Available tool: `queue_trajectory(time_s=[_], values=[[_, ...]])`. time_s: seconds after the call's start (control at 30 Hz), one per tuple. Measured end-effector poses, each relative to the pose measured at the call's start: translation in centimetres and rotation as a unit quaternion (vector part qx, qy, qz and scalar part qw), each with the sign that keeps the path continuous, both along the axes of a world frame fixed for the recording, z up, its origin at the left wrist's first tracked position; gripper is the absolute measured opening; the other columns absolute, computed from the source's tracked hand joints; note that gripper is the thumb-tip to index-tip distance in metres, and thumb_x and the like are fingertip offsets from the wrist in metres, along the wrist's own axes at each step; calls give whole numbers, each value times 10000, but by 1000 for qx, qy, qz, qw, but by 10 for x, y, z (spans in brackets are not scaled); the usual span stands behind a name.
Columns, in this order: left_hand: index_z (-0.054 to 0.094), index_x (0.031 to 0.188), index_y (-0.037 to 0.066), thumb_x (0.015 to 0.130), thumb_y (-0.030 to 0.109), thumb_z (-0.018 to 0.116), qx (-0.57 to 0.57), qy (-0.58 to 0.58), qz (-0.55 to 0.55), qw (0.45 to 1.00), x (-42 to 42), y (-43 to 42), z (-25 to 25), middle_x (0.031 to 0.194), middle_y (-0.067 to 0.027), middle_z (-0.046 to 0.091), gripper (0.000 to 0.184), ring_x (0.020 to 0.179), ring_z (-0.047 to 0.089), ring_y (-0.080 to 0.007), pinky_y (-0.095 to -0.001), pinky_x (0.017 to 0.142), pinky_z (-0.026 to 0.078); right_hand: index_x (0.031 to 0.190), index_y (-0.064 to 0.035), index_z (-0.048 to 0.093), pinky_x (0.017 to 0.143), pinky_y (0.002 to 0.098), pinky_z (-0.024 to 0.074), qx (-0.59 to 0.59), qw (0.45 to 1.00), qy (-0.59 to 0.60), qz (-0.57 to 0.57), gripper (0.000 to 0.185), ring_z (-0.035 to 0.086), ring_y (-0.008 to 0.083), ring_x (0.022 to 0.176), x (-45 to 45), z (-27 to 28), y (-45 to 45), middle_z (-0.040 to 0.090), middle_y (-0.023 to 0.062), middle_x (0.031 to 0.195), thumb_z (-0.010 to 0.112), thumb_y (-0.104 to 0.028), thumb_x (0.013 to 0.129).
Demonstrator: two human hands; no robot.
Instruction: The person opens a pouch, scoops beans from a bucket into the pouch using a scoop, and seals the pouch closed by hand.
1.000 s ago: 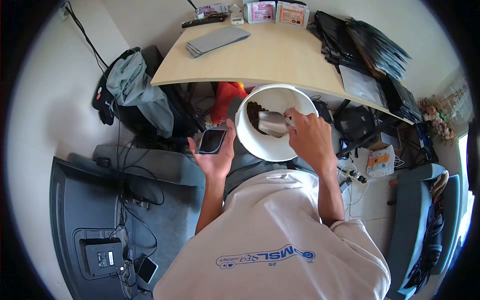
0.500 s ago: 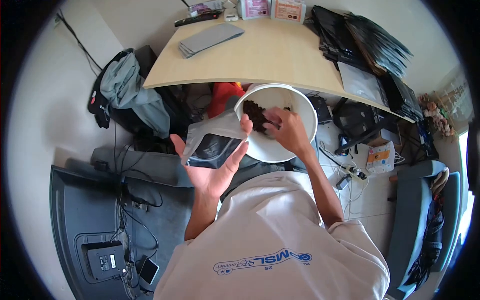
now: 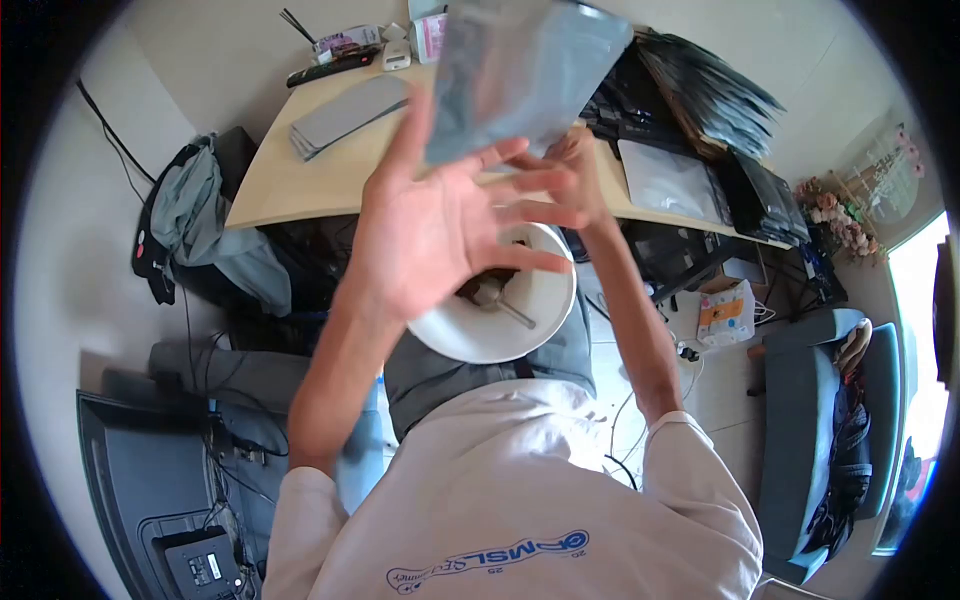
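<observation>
A silvery-grey pouch (image 3: 530,80), blurred by motion, is held up over the table. My right hand (image 3: 572,165) grips its lower edge, with the fingers partly hidden behind my left hand. My left hand (image 3: 430,225) is spread in front of the pouch, palm showing, and holds nothing. Below, a white bucket (image 3: 470,345) stands at my lap, partly covered by my left hand. Dark brown material and a scoop with a pale handle (image 3: 515,313) show inside it.
On the wooden table (image 3: 270,185) lie a stack of flat grey pouches (image 3: 350,115), a black remote (image 3: 330,70) and piles of dark pouches (image 3: 710,95). A monitor (image 3: 150,480) is at lower left, a blue chair (image 3: 800,430) at right.
The pouch has risen from above my lap to over the table and passed from my left hand to my right. My right hand has left the bucket; my left has opened. The view has shifted.
</observation>
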State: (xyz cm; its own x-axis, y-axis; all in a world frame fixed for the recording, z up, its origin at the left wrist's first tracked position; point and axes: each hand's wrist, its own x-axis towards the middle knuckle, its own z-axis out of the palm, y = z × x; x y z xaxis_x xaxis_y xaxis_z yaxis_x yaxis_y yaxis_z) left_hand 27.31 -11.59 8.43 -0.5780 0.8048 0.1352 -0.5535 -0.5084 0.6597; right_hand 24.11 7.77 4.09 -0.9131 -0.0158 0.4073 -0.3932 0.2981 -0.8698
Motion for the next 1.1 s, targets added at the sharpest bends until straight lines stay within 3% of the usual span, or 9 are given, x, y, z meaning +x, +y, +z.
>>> queue_trajectory(time_s=[0.07,0.13,0.23,0.27,0.37,0.5,0.67,0.87,1.1], values=[[511,1244,-28,814,605,649,-206,181,164,947,-37,0,-2,1179,-192,572,778,1126,566,-292,-460,947,471,846,-6,726,677,251,470,-90,992,74,40,145,607,80,689,-43,-7,21,696,10,755,791,-94,751],[548,1228,2,834,403,711,-335,349,373,792,-85,5,-8,1031,-99,613,585,885,618,-163,-310,818,482,881,3,737,681,237,469,-93,993,46,50,190,620,75,700,-70,1,40,701,9,789,803,-108,741],[561,1224,7,819,332,747,-313,425,427,734,-145,21,-4,974,-72,632,551,830,621,-150,-294,789,470,882,15,733,721,237,479,-91,994,-31,55,200,636,84,743,-103,10,51,709,23,818,796,-123,751],[593,1190,12,811,282,762,-296,365,337,816,-160,25,-2,895,-30,656,495,810,627,-138,-300,786,479,922,24,719,738,247,489,-74,993,-25,86,244,649,94,789,-117,8,55,707,33,852,793,-145,762],[641,1117,16,782,236,793,-269,379,259,846,-212,40,-23,893,-15,682,429,860,632,-131,-302,791,484,984,17,702,758,264,501,-70,983,-121,118,286,657,107,828,-153,0,65,701,35,906,783,-168,781],[669,1057,13,729,184,843,-307,351,206,860,-256,45,-39,964,-46,699,409,848,645,-127,-289,753,501,1024,-40,686,584,226,442,-108,971,-196,83,319,617,73,743,-169,15,64,680,0,888,786,-214,776],[659,1074,8,734,199,842,-295,269,182,899,-270,54,-66,976,-60,700,431,870,659,-138,-294,775,521,1025,30,683,763,281,524,-71,974,-187,108,304,666,129,822,-206,-3,84,704,70,964,789,-84,764],[615,1128,-16,787,137,787,-268,108,147,946,-269,53,-66,1019,-88,690,412,884,677,-148,-307,781,551,1024,16,698,757,282,506,-149,953,-235,121,313,657,132,816,-202,-23,81,712,76,935,795,-94,748],[623,1129,17,730,132,833,-292,183,123,931,-265,46,-74,970,-39,686,465,791,633,-85,-215,672,501,1001,24,684,719,258,492,-161,941,-289,73,296,646,113,812,-191,-23,83,697,69,899,742,-210,829]])
